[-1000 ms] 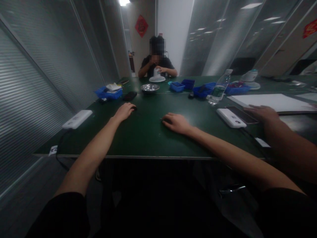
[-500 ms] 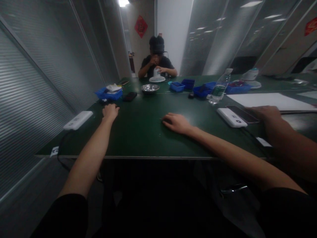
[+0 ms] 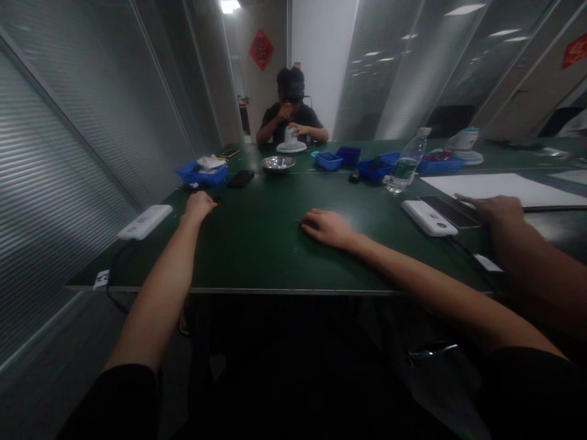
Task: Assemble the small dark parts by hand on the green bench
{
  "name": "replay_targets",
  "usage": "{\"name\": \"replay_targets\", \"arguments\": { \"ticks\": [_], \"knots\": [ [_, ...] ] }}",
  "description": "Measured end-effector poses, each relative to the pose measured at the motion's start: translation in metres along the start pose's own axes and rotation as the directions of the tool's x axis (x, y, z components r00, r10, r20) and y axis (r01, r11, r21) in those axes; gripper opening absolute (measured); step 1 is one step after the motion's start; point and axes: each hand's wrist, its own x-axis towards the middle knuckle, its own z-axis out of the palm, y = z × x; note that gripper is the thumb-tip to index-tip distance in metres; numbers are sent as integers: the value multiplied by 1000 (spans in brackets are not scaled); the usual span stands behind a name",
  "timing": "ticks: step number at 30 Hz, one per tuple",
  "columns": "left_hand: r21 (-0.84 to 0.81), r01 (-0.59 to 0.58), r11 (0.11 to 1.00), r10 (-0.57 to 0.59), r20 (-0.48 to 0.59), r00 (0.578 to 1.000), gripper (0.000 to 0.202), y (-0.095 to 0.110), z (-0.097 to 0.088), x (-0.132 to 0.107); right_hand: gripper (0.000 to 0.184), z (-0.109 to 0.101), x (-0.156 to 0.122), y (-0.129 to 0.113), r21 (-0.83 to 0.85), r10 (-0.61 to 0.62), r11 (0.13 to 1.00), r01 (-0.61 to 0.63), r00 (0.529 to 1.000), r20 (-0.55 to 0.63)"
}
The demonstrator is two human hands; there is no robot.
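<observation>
My left hand is over the far left of the green table, just in front of a blue basket with white and yellow packaging in it. Its fingers are curled closed; a small dark spot shows beside the fingertips, and what they hold, if anything, is too small to name. Near the table's middle my right hand rests on the surface with bent fingers drawn together. Something thin and tiny seems to stick out at its fingertips, but I cannot make out what. A black phone-like object lies beyond my left hand.
White power banks lie on either side. Beyond are a metal bowl, blue baskets and a plastic bottle. Another person's hand is at right, by a phone. A person sits opposite with a white fan.
My left hand has shifted slightly left, and its fingers have curled in more. My right hand stays in place. The neighbouring hand at the right has moved slightly.
</observation>
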Motion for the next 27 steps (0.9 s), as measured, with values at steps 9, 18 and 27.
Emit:
{"name": "replay_targets", "arguments": {
  "ticks": [9, 18, 27],
  "knots": [
    [-102, -62, 993, 42, -183, 982, 19, 16, 8, -7, 39, -2, -1, -2, 4, 1, 1000, -1, 1000, 6],
    [-108, -147, 983, 124, -191, 974, 30, 15, 10, -13, 36, 1, 0, 0, -2, -4, 1000, 4, 1000, -9],
    [-128, -139, 982, 112, -194, 975, 34, 15, 11, -13, 37, 1, -1, 0, -3, -15, 1000, 15, 1000, -18]
  ]
}}
